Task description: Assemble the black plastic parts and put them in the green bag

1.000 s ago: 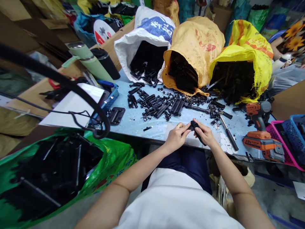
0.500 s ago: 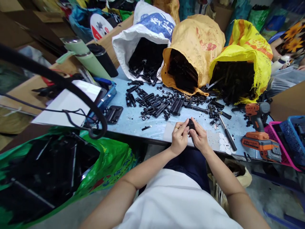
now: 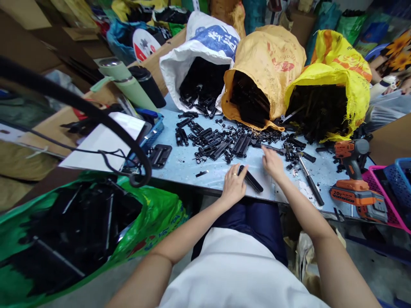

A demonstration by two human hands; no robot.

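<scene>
White shirt point(image 3: 237, 265) fills the nearest part of the view; both bare forearms angle forward from it to the blue workbench point(image 3: 184, 175).

Left of the body: green plastic bag point(image 3: 160, 205), mouth open, full of black parts. A thick black cable point(image 3: 80, 107) loops above it and crosses in front of a white sheet point(image 3: 83, 156), partly hiding it.

At the bench edge, left hand point(image 3: 233, 184) is palm down, a ring on one finger. Its digits touch the upper left end of a black bar point(image 3: 252, 179), which lies slantwise before the person; cannot tell whether they pinch it or only rest on it.

Right hand point(image 3: 272, 164) reaches further in, apart from the bar, pointing at the loose parts. Thumb and forefinger stand slightly apart; the other fingers are curled and blurred.

To the right: a hammer-like tool with a black grip point(image 3: 313, 186), then an orange cordless power tool point(image 3: 348, 190) beside a pink basket point(image 3: 377, 179).

Beyond the hands: heaped black fittings point(image 3: 212, 143). Behind these, three sacks on their sides, mouths forward: white point(image 3: 180, 62), orange point(image 3: 276, 60), yellow point(image 3: 358, 94).
</scene>
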